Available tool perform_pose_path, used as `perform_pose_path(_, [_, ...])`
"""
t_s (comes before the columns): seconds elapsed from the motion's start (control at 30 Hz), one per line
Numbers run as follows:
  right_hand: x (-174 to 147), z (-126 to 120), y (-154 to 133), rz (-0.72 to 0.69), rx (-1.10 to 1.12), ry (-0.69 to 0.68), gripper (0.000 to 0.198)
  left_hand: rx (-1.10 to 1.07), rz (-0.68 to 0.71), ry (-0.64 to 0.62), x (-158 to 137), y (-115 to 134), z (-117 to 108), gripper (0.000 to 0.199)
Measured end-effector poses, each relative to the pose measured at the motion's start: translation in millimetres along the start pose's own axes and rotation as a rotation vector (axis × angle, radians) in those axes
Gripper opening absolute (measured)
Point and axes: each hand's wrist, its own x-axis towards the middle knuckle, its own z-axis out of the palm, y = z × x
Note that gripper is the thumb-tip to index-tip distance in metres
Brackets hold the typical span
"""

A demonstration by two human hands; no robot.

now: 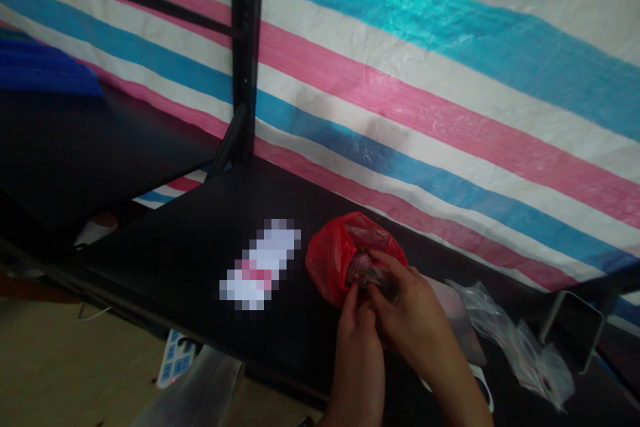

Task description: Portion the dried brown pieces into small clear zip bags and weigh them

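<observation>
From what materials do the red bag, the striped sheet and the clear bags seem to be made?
Red bag: thin plastic film, slightly glossy; it looks translucent and crinkled.
Striped sheet: probably plastic tarpaulin, semi-gloss; creases and bright reflections suggest it.
Clear bags: likely soft plastic, shiny; see-through with wrinkled highlights.

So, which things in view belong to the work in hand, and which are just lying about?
Apparently in use:
small bundle, too blurred to name, between left hand and right hand
red bag, open, the bundle at its mouth

Lying about:
clear plastic bags, right
pixelated item
blue thing, far left
</observation>
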Motion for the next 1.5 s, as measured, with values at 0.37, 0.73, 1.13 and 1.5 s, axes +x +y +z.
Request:
perform_pose_path(0.37, [-7.1,0.5,13.0,-0.024,0.113,0.001,0.047,0.113,-0.022,0.042,-5.2,6.2,6.3,0.061])
perform_pose_path(0.73, [-12.2,-4.9,19.2,-0.044,0.066,-0.033,0.047,0.195,-0.015,-0.005,-7.7,11.0,13.2,0.054])
perform_pose_path(1.13, [-18.5,-8.5,26.0,-0.039,-0.002,0.024,0.042,0.235,-0.065,-0.062,-9.3,15.7,18.8,0.065])
perform_pose_path(1.5, [-14.2,-3.3,19.6,0.021,0.104,0.032,0.037,0.252,0.022,-0.071,-3.0,2.4,6.2,0.066])
